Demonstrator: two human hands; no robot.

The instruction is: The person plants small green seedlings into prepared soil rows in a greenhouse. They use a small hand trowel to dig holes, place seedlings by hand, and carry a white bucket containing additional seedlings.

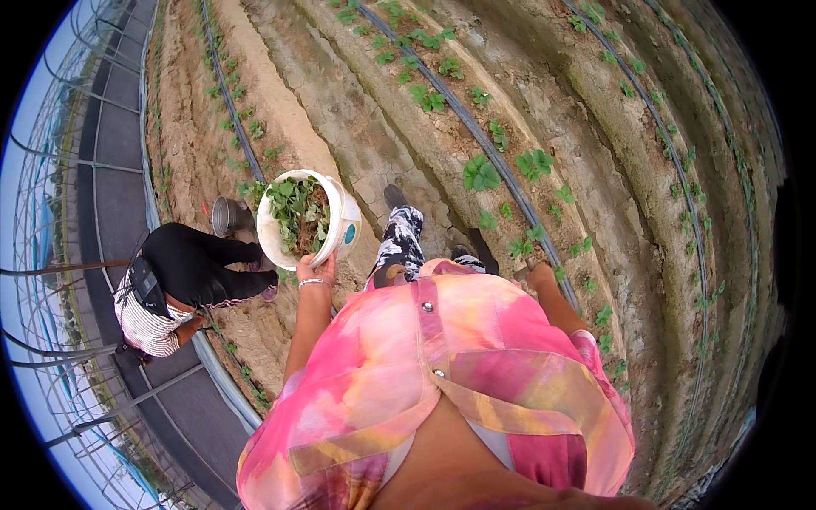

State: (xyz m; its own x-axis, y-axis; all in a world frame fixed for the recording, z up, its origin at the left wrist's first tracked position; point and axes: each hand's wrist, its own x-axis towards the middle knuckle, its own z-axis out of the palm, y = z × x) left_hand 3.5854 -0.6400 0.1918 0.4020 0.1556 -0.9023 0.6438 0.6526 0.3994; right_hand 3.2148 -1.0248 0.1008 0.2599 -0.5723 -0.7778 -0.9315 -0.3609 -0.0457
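Note:
My left hand [320, 270] grips the lower rim of a white plastic bucket [344, 217], which is tilted so its mouth faces me. Inside lie uprooted leafy plants [298, 213] with brown roots, apparently strawberry seedlings. My right hand [539, 274] hangs low on the other side, next to a planted bed and its black drip line [510, 182]. Its fingers are small and partly hidden, so I cannot tell whether they hold anything. Young strawberry plants [524, 247] grow close by that hand. Beside my leg is a dark flat shape [484, 252] I cannot identify.
At the left a person [185, 274] bends over another bed, near a metal bucket [231, 215]. Raised soil beds with drip lines run along both sides of a cracked-earth furrow [366, 140] under my feet. Greenhouse framing [95, 159] and dark sheeting [118, 121] border the left.

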